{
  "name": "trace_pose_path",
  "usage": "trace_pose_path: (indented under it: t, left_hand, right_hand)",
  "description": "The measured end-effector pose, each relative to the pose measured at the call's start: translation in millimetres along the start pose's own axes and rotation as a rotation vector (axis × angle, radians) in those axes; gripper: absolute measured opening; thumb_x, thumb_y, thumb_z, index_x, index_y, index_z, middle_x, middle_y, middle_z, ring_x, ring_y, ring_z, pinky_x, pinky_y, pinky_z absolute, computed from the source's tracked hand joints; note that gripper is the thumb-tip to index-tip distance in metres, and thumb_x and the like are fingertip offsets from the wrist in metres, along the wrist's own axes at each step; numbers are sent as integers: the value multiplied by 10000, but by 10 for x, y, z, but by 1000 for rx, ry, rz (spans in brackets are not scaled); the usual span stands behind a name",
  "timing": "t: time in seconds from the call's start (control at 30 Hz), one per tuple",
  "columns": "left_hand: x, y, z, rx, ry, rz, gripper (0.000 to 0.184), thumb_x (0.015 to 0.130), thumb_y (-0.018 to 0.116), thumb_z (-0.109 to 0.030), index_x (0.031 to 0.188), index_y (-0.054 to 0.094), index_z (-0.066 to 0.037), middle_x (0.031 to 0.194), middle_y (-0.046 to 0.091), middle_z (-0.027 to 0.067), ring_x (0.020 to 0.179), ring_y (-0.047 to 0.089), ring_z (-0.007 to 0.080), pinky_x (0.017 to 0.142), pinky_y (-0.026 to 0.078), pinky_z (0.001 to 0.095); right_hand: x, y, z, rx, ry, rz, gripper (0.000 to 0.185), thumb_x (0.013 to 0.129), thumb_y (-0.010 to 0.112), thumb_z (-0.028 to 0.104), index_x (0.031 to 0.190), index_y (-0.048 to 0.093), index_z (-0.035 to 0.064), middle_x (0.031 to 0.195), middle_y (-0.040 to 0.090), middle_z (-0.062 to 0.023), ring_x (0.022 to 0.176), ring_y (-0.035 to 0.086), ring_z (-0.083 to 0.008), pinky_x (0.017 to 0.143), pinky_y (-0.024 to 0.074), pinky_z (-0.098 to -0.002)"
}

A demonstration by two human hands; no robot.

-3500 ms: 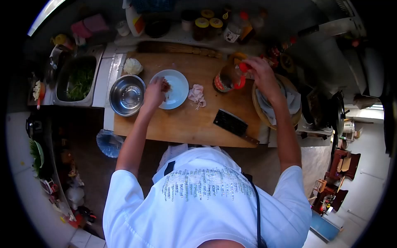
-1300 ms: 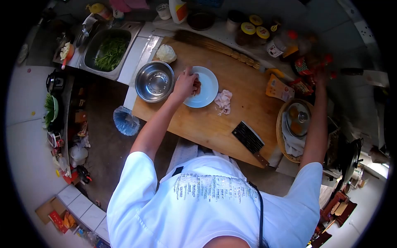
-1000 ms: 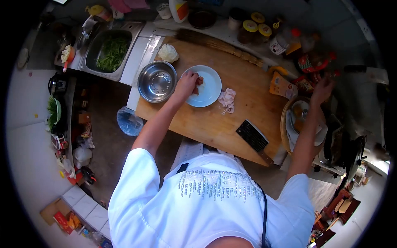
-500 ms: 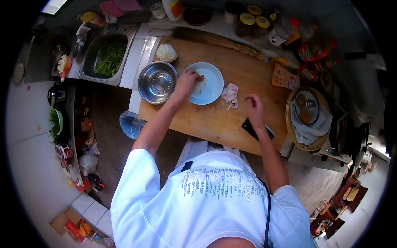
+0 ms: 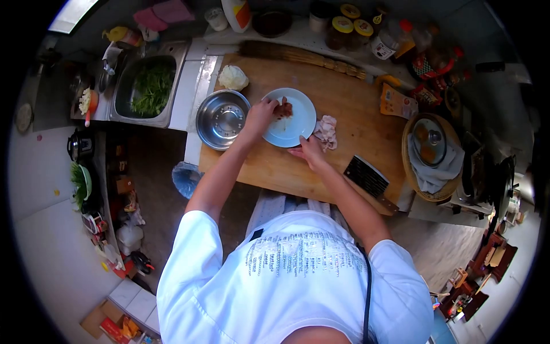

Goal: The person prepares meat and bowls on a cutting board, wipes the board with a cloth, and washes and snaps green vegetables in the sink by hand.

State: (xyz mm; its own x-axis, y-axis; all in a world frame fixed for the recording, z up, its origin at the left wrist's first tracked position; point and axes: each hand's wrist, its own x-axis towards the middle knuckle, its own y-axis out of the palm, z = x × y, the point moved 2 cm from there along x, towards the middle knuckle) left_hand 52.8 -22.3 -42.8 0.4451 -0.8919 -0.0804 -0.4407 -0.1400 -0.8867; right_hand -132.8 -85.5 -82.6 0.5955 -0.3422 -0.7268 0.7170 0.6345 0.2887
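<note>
A pale blue plate (image 5: 298, 123) lies on the wooden board. Dark reddish meat (image 5: 285, 110) sits on its left half, and the closed fingers of my left hand (image 5: 262, 117) are on that meat. My right hand (image 5: 310, 151) grips the plate's lower right rim, thumb on top and fingers beneath. Just right of the plate is a pale pink piece of meat or skin (image 5: 326, 132). A steel bowl (image 5: 222, 119) stands at the left, beside my left wrist. The cleaver (image 5: 366, 175) lies flat to the right of my right forearm.
A white vegetable head (image 5: 233, 77) is behind the bowl. Leafy greens (image 5: 153, 87) fill the sink at the left. A basket (image 5: 408, 163) with a grey cloth and a glass lid stands at the right. Jars (image 5: 339, 34) and bottles line the back ledge.
Earlier my right hand held a red-capped bottle, then reached to the back right. It has come back over the cleaver and taken the plate's rim. My left hand has stayed at the meat.
</note>
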Motion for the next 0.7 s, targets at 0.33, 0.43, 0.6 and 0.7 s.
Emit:
trace_pose_path:
  t: [0.33, 0.43, 0.6, 0.7]
  left_hand:
    - [9, -176, -389, 71, 35, -242, 270, 746, 621, -147, 1011, 603, -99, 1019, 566, 104, 947, 531, 350, 743, 500, 411]
    - [143, 100, -190, 90, 113, -132, 240, 751, 618, -159, 985, 615, -105, 1011, 562, 103, 958, 502, 336, 746, 498, 410]
    - [212, 106, -88, 51, -111, -193, 216, 746, 614, -152, 957, 626, -108, 1003, 563, 84, 961, 500, 326, 760, 492, 414]
    - [191, 7, -185, 103, 17, -369, 219, 732, 614, -140, 948, 626, -103, 1011, 564, 96, 951, 510, 317, 792, 476, 415]
  right_hand:
    - [179, 24, -68, -60, -185, -180, 274, 900, 383, 42, 1170, 404, -1, 1003, 563, -135, 773, 632, -220, 573, 584, -306]
    - [233, -17, -86, -60, -185, -159, 269, 900, 388, 47, 1162, 410, -8, 1013, 559, -132, 786, 631, -220, 596, 593, -312]
    - [193, 70, 119, -108, -236, -210, 231, 917, 398, 74, 1105, 467, -41, 996, 590, -133, 769, 644, -218, 637, 588, -309]
    - [318, 51, 185, -130, -183, -228, 222, 922, 409, 92, 1083, 476, -45, 972, 596, -128, 754, 645, -215, 639, 584, -305]
